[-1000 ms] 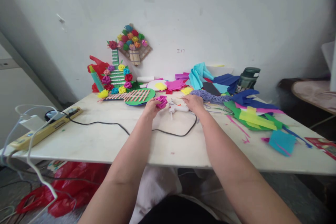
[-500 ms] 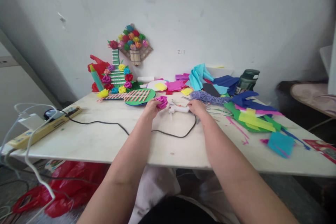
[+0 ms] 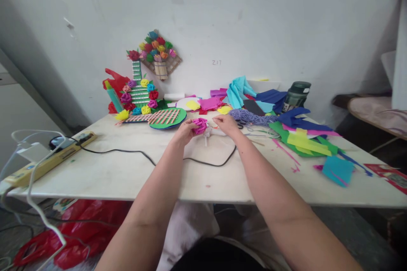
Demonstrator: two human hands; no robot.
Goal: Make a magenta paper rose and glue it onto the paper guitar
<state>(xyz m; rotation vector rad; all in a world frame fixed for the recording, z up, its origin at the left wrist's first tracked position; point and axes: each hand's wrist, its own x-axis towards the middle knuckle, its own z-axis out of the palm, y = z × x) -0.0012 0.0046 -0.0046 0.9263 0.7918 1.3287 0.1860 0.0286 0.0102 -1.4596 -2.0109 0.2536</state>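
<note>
Your left hand pinches a magenta crepe-paper flower just above the middle of a white table. Your right hand is beside it, fingers drawn together; whether they grip anything, you cannot tell from this view. Between and just below your hands is a white glue gun, partly hidden by the right hand. A black cord crosses the tabletop to your left, reaching a yellowish power strip. Beyond your left hand lies a green rounded board latticed with thin sticks. Purple yarn sits just past your right hand, near colored paper sheets.
</note>
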